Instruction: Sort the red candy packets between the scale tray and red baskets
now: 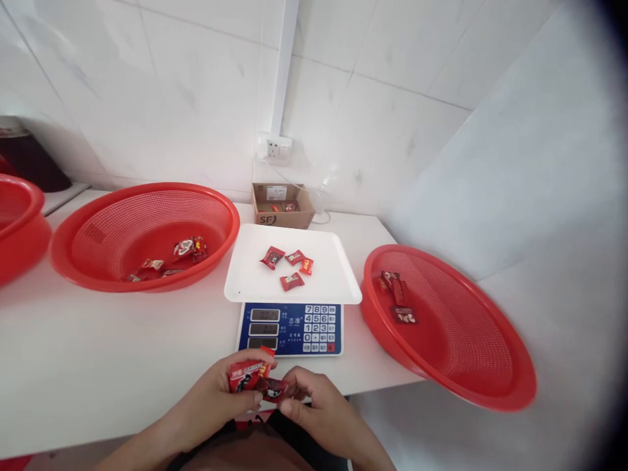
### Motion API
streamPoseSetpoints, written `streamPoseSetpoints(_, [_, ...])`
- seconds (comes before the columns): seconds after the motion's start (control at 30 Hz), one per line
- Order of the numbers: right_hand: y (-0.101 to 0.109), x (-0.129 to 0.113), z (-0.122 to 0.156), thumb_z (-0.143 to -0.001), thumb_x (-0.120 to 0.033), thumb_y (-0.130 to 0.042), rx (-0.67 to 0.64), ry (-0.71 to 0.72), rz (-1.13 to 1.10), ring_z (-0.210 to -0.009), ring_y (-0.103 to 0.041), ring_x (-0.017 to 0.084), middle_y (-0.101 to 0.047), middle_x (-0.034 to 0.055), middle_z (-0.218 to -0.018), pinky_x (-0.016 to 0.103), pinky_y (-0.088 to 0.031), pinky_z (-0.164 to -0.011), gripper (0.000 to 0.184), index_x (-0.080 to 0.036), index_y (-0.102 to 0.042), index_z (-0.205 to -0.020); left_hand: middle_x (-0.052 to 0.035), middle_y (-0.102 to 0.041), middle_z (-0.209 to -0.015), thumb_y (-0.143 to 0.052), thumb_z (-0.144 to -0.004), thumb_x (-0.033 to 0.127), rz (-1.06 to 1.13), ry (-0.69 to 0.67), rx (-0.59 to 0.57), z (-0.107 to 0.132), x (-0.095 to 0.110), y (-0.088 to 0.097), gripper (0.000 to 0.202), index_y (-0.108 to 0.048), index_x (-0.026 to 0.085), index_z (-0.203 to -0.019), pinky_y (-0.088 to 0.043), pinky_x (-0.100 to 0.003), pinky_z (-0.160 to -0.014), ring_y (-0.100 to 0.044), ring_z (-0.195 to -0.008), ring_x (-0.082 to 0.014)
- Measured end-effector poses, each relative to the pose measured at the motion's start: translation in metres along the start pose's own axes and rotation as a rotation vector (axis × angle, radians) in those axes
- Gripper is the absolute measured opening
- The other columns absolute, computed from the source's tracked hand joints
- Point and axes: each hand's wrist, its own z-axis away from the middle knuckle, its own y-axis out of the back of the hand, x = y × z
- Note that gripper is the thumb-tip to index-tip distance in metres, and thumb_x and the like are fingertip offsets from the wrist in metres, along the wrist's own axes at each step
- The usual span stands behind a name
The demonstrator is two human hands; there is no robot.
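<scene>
My left hand (216,396) is closed around a few red wrapped candies (243,375) in front of the scale. Beside it, the fingers of my right hand (326,409) pinch the end of a dark red candy (275,390), whose other end rests against my left fingers. Just beyond both hands stands a blue digital scale (293,330) with a keypad and displays whose digits are too dim to read surely. On its white weighing tray (333,261) several small red candies (292,281) lie apart from one another.
Left of the scale, a red mesh basket (147,196) holds several candies; another red basket (19,242) is cut off at the left edge. A tilted red basket (471,347) with candies sits at the table's right edge. Behind the tray is a cardboard box (282,219), below a wall socket (275,149).
</scene>
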Motion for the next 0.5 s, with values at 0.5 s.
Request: streamPoseSetpoints(0.5, [0.007, -0.006, 0.004, -0.080, -0.057, -0.054, 0.015, 0.114, -0.058, -0.061, -0.054, 0.012, -0.060, 0.0000, -0.063, 0.021, -0.040, -0.058, 0.044, -0.016, -0.065, -0.067, -0.0055, -0.073, -0.083, -0.074, -0.068, 0.043, 0.150, 0.010, 0.063, -0.005, 0.011, 0.007, 0.030, -0.070, 0.021, -0.088, -0.052, -0.027, -0.062, -0.066, -0.073, -0.0200])
